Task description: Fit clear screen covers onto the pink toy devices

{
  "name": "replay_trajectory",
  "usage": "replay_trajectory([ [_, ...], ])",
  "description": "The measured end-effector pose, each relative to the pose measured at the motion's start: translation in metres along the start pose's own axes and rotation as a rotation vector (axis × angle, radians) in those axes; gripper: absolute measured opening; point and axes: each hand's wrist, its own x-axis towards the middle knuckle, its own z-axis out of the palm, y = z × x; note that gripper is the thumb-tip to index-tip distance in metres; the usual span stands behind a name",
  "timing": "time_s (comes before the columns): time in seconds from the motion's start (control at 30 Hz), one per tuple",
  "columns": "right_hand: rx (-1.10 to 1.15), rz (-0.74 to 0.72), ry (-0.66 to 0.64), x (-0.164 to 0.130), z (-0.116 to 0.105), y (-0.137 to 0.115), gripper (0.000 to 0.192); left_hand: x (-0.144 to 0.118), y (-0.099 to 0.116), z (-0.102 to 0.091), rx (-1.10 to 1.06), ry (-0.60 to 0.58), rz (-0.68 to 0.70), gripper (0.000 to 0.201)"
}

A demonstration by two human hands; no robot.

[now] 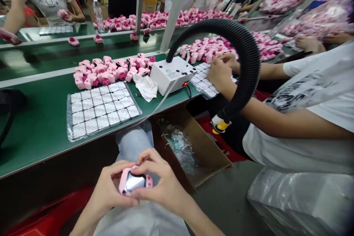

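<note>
Low over my lap, both hands hold one small pink toy camera (135,181) with a shiny screen facing up. My left hand (110,188) grips its left side, thumb on the front edge. My right hand (162,184) pinches its right side and top with the fingertips. On the green bench in front lies a clear sheet of small white squares (101,108). Behind that sheet sits a pile of pink toy cameras (110,72). A crumpled white cloth (145,86) lies beside the pile.
A white box device (171,73) with a black corrugated hose (243,55) stands on the bench. An open cardboard box (193,147) of clear scraps sits under the bench edge. A co-worker's arms (276,118) reach across at right. More people and pink piles (171,18) line the far benches.
</note>
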Motion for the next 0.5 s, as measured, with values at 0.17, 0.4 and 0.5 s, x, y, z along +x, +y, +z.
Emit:
replay_trajectory([
  [0.17,-0.13,-0.049,-0.24,0.032,0.034,-0.008,0.028,-0.045,-0.036,-0.022,-0.101,0.372,-0.095,0.083],
  [0.4,-0.654,0.058,0.333,0.205,-0.036,-0.019,0.034,-0.067,-0.04,-0.044,-0.053,0.578,-0.112,0.073],
  [0.5,-0.653,0.112,0.41,0.254,-0.057,-0.011,0.024,-0.06,-0.037,-0.042,-0.037,0.529,-0.106,0.073],
])
